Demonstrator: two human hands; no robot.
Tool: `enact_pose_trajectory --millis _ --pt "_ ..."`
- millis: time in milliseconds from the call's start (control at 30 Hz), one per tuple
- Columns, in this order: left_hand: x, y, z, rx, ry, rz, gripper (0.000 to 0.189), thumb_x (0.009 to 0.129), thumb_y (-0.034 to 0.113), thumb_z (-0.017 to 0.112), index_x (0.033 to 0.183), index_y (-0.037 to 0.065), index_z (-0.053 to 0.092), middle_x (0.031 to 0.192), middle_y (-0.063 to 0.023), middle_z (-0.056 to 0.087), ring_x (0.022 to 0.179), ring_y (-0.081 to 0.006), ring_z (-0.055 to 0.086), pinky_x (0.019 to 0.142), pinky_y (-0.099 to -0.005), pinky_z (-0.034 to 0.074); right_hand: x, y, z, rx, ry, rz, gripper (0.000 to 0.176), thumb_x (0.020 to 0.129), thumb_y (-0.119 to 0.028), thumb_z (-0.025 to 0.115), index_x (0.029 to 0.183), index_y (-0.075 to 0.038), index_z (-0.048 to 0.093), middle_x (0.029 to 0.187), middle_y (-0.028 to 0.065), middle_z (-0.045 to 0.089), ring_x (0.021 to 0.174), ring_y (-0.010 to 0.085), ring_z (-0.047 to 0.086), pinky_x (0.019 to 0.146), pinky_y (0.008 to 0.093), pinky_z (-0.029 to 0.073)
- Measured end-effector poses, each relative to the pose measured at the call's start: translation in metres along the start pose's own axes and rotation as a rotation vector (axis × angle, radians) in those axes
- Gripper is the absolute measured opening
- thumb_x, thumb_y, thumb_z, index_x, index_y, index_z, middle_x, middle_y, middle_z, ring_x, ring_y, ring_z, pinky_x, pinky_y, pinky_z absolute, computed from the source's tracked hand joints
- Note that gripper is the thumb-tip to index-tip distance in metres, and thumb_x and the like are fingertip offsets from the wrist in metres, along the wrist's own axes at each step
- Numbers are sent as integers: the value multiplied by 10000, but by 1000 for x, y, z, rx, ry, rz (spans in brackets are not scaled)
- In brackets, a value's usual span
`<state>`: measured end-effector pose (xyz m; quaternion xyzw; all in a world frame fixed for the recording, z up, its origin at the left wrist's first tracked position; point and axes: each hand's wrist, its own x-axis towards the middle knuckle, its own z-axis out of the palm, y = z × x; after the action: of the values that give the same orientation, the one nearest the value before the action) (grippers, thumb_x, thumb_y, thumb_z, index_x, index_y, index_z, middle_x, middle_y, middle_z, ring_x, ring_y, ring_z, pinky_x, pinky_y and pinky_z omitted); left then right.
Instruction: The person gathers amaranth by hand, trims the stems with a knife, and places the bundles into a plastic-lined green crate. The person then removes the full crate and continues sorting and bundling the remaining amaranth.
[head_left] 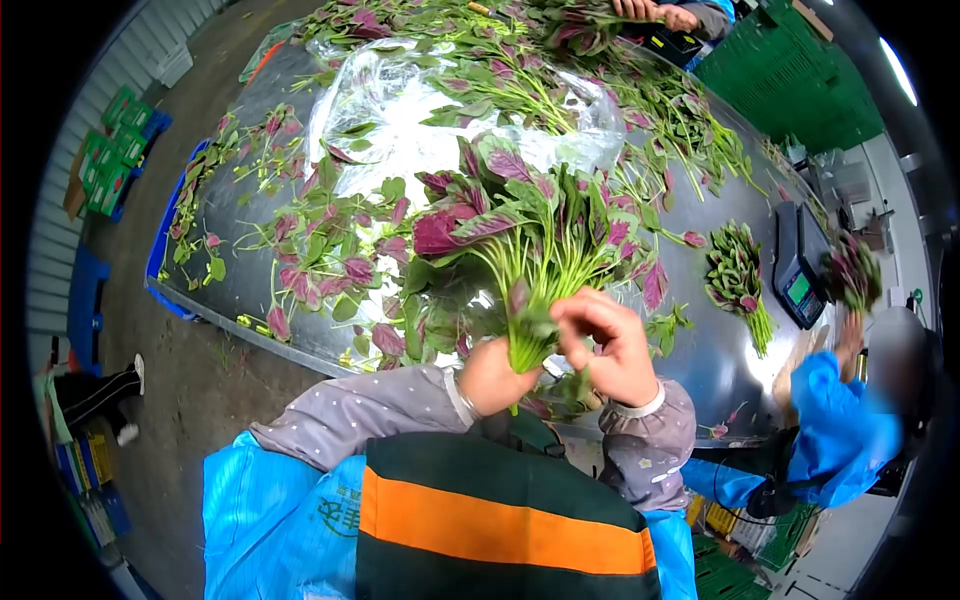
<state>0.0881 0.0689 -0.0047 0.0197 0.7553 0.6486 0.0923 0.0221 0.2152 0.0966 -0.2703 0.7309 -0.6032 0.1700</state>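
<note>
My left hand (492, 378) is wrapped round the lower stems of a bunch of red-and-green amaranth (540, 235), its leaves fanned out away from me. On the right of those stems, my right hand (612, 348) has its fingers curled at a blurred green leaf (536, 326) low on the bunch. The fingertips are partly smeared, but they appear to pinch that leaf. Loose amaranth leaves (330, 275) lie scattered on the metal table (230, 300) left of the bunch. Clear plastic sheeting (375, 105) lies beyond it, partly under more stems.
A tied-looking amaranth bunch (738, 275) lies right, beside a digital scale (802, 270). A co-worker in a blue jacket (845, 425) holds another bunch (852, 272) there. Across the table are another person's hands (655, 12) and a green crate (790, 75). Blue edging (165, 255) borders the left side.
</note>
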Motion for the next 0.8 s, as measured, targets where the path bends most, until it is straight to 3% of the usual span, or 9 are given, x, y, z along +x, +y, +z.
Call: enact_pose_trajectory --millis 167,267,300,367,500,533,600,767,800 --pt "4 -3 -3 44 31 76 217 769 149 631 964 57 601 811 -98 633 746 -179 630 661 -305 491 -5 -21 -18 -154 -349 -104 126 680 38 533 794 3 576 761 84 536 706 182 539 634 276 429" --pt "5 3 -11 112 45 -3 251 731 138 639 960 43 605 807 -161 628 753 -286 634 652 -335 494 -46 21 -58 446 -444 206 71 708 20 588 779 25 583 769 76 561 719 160 536 680 270 432" --pt "6 0 -12 112 63 21 259 729 146 641 964 44 605 809 -161 630 755 -292 633 655 -341 494 -64 47 -66 250 -229 553 75 733 -12 617 799 18 602 743 60 576 644 119 538 619 259 440" --pt "8 -9 -9 110 102 60 275 726 162 645 972 45 604 814 -161 632 760 -305 632 661 -354 493 -99 88 -64 -1451 -302 415 74 767 -40 625 827 3 628 727 41 598 573 81 531 553 247 440" --pt "8 -9 -4 147 102 3 277 719 175 650 959 43 605 819 -165 632 764 -324 627 668 -369 492 -70 50 -36 -164 411 460 103 746 -22 655 848 -5 643 688 52 599 536 58 503 489 216 403" --pt "8 -6 -3 178 101 22 271 723 164 645 963 45 601 825 -161 631 772 -314 630 672 -365 494 -52 33 -22 -300 415 126 117 732 -4 660 847 -3 639 676 47 592 528 58 488 472 211 383" --pt "9 -2 -1 131 84 41 263 720 149 625 961 48 592 821 -179 623 784 -355 606 682 -394 492 -22 11 -2 -385 432 -44 139 722 -26 675 854 -10 636 648 42 573 510 74 481 466 220 371" --pt "7 -10 1 109 84 126 217 717 119 611 918 45 578 803 -183 614 770 -378 591 673 -418 489 15 14 28 -797 437 53 207 697 -221 719 798 -64 630 593 77 573 521 231 568 469 324 418" --pt "5 -9 -2 146 52 93 272 729 117 652 983 49 579 842 -135 636 807 -293 634 694 -345 494 15 15 31 -794 460 64 156 709 -194 698 775 -66 638 587 77 577 526 248 577 466 335 426"
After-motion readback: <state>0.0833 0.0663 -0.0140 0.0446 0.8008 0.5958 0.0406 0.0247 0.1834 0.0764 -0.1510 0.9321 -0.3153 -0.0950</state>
